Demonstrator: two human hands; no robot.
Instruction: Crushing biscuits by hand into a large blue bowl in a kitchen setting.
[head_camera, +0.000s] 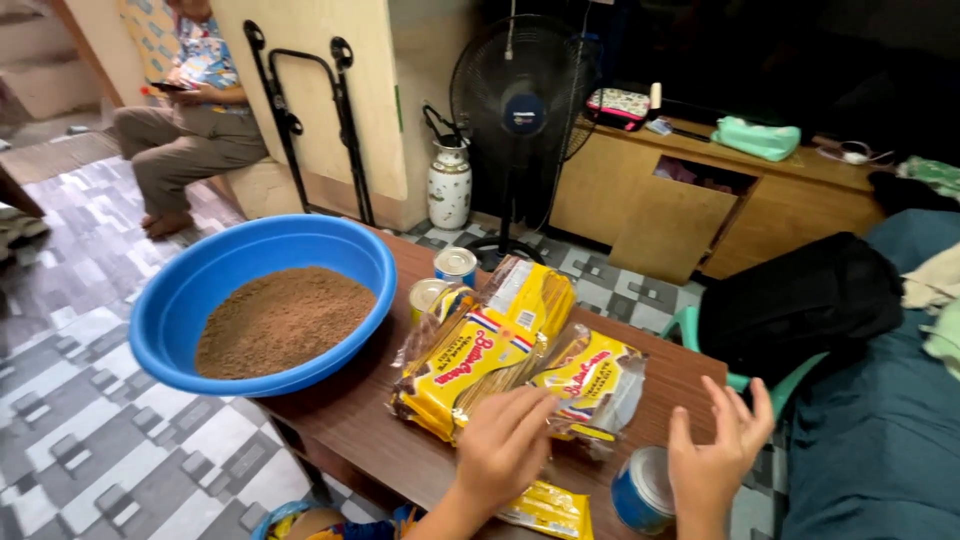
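While the head camera looks down at a small brown wooden table (350, 420), the left hand (505, 445) lies palm-down on a pile of yellow packs (480, 360), fingers curled loosely over the crinkly plastic of the nearest one. It's touching, not really gripping. The packs are flat, glossy, yellow with clear ends, and you can see dark biscuits through the wrap. One more yellow pack (548, 508) hangs at the table's near edge, just under that wrist.

The right hand (715, 450) is up in the air with fingers spread wide, holding nothing. Just beside it, low on the table, sits a round tin (642, 490) tipped on its side, blue wall, shiny metal lid facing the camera. Two more tins (455, 265) stand upright behind the packs, same silvery tops.

Left of all that is a big round blue plastic basin (190, 300), smooth and shiny, with a mound of fine brown crumbs (282, 318) in it, grainy like sand. It overhangs the table edge a bit.

Further back: a black pedestal fan (520, 100), a white ceramic vase (449, 185), a wooden cabinet (670, 210), and another person (190, 120) sitting by the wall. Floor is grey and white patterned tile (90, 440).
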